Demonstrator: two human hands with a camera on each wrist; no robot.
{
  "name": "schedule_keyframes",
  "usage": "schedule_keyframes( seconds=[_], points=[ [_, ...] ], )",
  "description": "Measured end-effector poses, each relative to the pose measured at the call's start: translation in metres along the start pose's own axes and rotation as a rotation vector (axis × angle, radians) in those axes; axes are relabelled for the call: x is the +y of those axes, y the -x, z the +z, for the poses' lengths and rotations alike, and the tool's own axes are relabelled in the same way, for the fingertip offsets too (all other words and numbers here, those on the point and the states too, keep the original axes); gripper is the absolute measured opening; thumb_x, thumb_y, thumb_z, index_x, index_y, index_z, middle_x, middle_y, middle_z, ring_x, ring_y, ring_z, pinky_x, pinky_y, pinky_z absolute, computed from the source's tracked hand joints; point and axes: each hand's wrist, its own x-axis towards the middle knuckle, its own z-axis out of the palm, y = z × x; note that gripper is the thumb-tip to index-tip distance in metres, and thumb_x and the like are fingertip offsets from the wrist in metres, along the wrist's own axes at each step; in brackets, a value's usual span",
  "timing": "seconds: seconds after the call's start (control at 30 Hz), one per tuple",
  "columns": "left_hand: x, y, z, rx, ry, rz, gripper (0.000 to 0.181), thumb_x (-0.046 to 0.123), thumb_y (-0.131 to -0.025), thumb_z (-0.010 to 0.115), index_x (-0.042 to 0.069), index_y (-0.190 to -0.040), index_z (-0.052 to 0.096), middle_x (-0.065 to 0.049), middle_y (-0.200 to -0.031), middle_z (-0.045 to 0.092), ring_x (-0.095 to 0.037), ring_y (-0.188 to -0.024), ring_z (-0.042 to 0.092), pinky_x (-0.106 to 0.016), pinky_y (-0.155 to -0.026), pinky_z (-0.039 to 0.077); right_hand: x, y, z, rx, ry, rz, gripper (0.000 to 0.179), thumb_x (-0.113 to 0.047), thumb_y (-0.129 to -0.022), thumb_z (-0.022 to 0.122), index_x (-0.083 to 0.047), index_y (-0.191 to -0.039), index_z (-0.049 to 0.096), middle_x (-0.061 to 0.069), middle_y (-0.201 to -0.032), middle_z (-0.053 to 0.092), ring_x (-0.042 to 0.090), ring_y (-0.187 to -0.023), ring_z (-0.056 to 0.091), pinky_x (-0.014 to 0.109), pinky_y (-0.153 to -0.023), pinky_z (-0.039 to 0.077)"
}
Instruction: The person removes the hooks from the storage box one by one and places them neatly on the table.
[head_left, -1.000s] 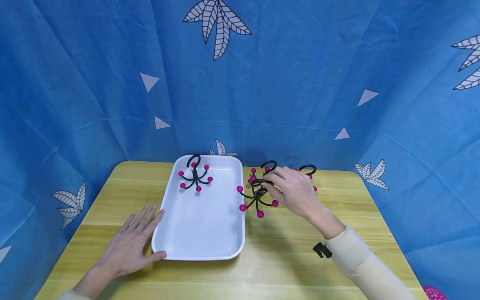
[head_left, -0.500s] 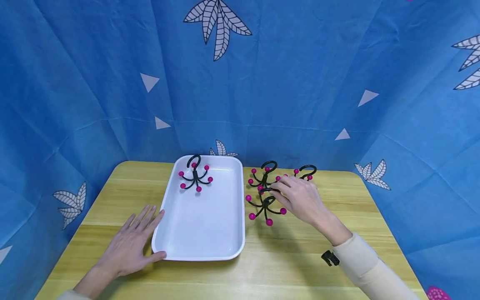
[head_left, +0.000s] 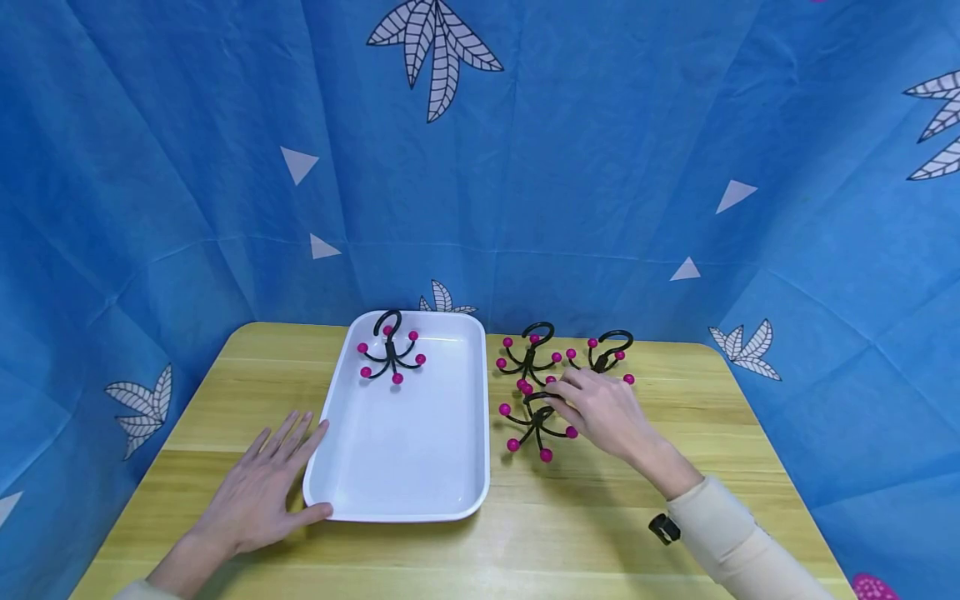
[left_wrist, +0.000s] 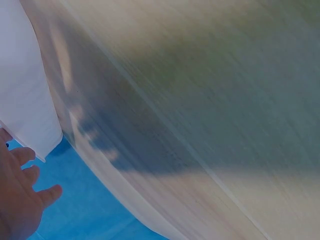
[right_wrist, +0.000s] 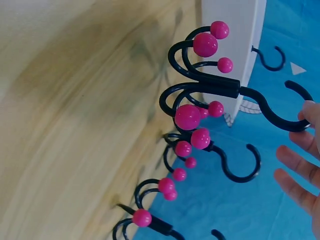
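Note:
My right hand pinches the top hook of a black multi-arm hanger hook with pink ball tips, to the right of the white tray. In the right wrist view, this hanger hook hangs from the thumb and fingers, its arms spread out below. My left hand lies at the tray's left side, fingers spread, with the thumb at its near-left corner. A similar hanger hook stands inside the tray's far end.
Two more hanger hooks stand behind my right hand: one hanger hook near the tray's right edge, another hanger hook farther right. All are on a wooden table. A blue patterned cloth surrounds the table's back and sides.
The right hand has moved the held hanger hook slightly right and toward the near side, away from the tray. The left hand and the hanger hook in the tray have stayed put.

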Motion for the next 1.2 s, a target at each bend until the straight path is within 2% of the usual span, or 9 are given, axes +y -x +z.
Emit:
schedule_keyframes(
  seconds=[0.17,0.33,0.47,0.7,0.93,1.2],
  points=[
    [0.000,0.000,0.000,-0.001,0.003,0.003,0.112,0.083,-0.083,0.063,0.018,-0.168,0.030,-0.021,-0.172,0.033,-0.042,-0.160,0.030,-0.068,-0.126,0.031,0.001,0.005,0.005,0.006,-0.001,-0.008,0.014,-0.021,-0.084,0.087,-0.017,-0.096,0.081,-0.005,-0.078,0.065,0.007,-0.059,0.054,0.015,-0.048,0.037],
    [0.000,0.000,0.001,0.003,0.007,0.007,0.111,0.082,-0.084,0.064,0.019,-0.168,0.028,-0.021,-0.172,0.033,-0.042,-0.160,0.030,-0.067,-0.126,0.031,0.002,0.007,0.006,0.004,0.006,-0.005,0.015,-0.021,-0.084,0.086,-0.016,-0.098,0.082,-0.005,-0.078,0.064,0.006,-0.058,0.051,0.015,-0.048,0.034],
    [0.000,0.001,0.001,0.013,0.004,0.015,0.112,0.081,-0.083,0.065,0.020,-0.169,0.027,-0.021,-0.172,0.034,-0.041,-0.160,0.031,-0.066,-0.126,0.031,0.003,0.008,0.007,0.000,0.015,0.000,0.015,-0.022,-0.085,0.086,-0.017,-0.099,0.083,-0.005,-0.078,0.065,0.007,-0.058,0.052,0.015,-0.048,0.035],
    [-0.001,0.000,0.002,0.012,-0.004,0.020,0.112,0.081,-0.083,0.065,0.020,-0.169,0.026,-0.020,-0.172,0.033,-0.040,-0.161,0.030,-0.066,-0.126,0.031,0.007,0.010,0.011,0.015,0.021,0.009,0.015,-0.022,-0.084,0.087,-0.017,-0.098,0.083,-0.004,-0.080,0.070,0.010,-0.061,0.061,0.019,-0.048,0.044],
    [-0.001,0.000,0.001,0.000,0.000,0.009,0.112,0.081,-0.083,0.065,0.019,-0.169,0.026,-0.021,-0.172,0.033,-0.041,-0.160,0.030,-0.066,-0.127,0.030,0.009,0.010,0.012,0.021,0.014,0.005,0.021,-0.023,-0.084,0.087,-0.018,-0.104,0.083,-0.004,-0.083,0.071,0.010,-0.062,0.061,0.019,-0.047,0.043],
    [0.000,0.001,0.000,-0.006,-0.005,0.003,0.113,0.083,-0.083,0.063,0.019,-0.169,0.026,-0.021,-0.172,0.033,-0.042,-0.160,0.030,-0.066,-0.127,0.030,0.002,0.005,0.006,-0.036,0.036,0.027,0.035,-0.032,-0.083,0.087,-0.017,-0.114,0.081,0.000,-0.095,0.077,0.015,-0.071,0.069,0.018,-0.048,0.046]
  ],
)
